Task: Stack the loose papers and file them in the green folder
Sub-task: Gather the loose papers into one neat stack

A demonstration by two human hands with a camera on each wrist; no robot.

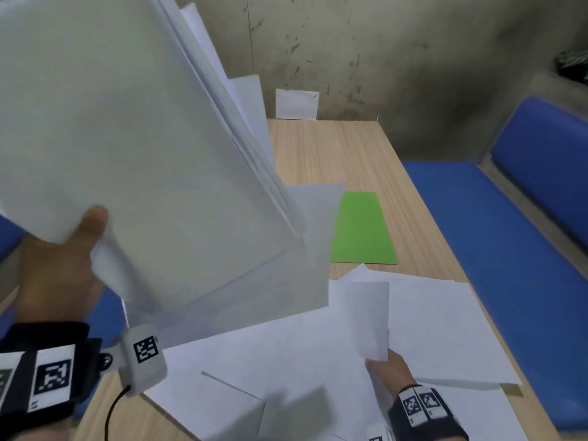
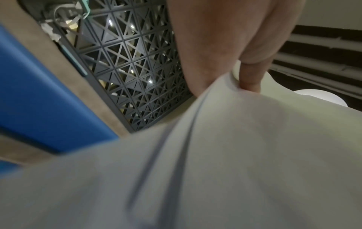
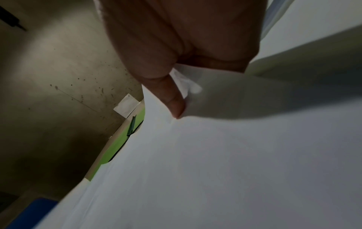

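Observation:
My left hand (image 1: 66,268) grips a thick stack of white papers (image 1: 133,135) by its lower corner and holds it raised and tilted at the upper left; the left wrist view shows the thumb (image 2: 250,80) pressed on that stack (image 2: 235,155). My right hand (image 1: 386,367) pinches a single white sheet (image 1: 369,316) lifted off the loose papers (image 1: 286,370) spread over the near table. In the right wrist view the thumb (image 3: 174,102) presses on the sheet (image 3: 235,155). The green folder (image 1: 362,230) lies flat and closed mid-table, also a green strip (image 3: 115,147) in the right wrist view.
The wooden table (image 1: 334,148) runs to a stained wall. A small white paper (image 1: 296,104) leans on that wall. Blue padded benches (image 1: 496,249) line the right side, and blue shows at the left too. A dark lattice panel (image 2: 127,69) appears in the left wrist view.

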